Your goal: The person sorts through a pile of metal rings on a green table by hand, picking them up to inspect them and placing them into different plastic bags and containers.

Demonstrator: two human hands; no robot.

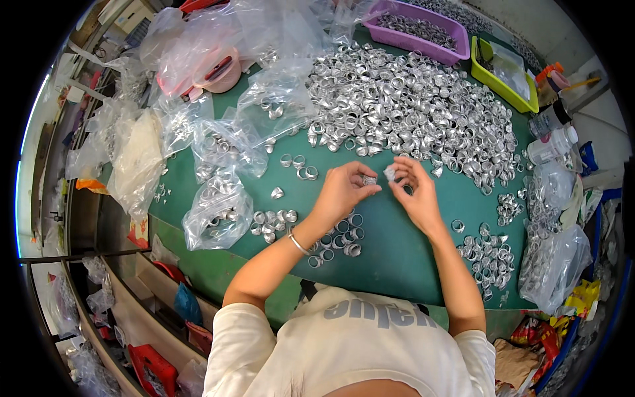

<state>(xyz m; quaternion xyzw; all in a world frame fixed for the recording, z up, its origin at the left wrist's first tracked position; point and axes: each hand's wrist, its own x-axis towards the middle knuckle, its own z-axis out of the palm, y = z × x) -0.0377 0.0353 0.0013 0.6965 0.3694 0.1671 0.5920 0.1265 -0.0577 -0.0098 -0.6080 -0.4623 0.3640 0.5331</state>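
Note:
My left hand (344, 188) pinches a silver ring (370, 180) between thumb and fingertips, above the green table (397, 264). Close by on its right, my right hand (417, 192) grips a small pale, silvery piece (390, 174); its exact kind is too small to tell. The two held things are a little apart. Beyond both hands spreads a large heap of silver rings (410, 106). Several rings (340, 237) lie below my left wrist, and a cluster of shiny ring pieces (271, 223) sits left of it. More rings (488, 258) lie right of my right forearm.
Clear plastic bags with rings (218, 212) cover the left side. A purple basket (463, 30) and a yellow-green basket (522, 102) stand at the far right. White bottles (554, 145) and bagged rings (555, 264) line the right edge. A pink tub (225, 76) sits far left.

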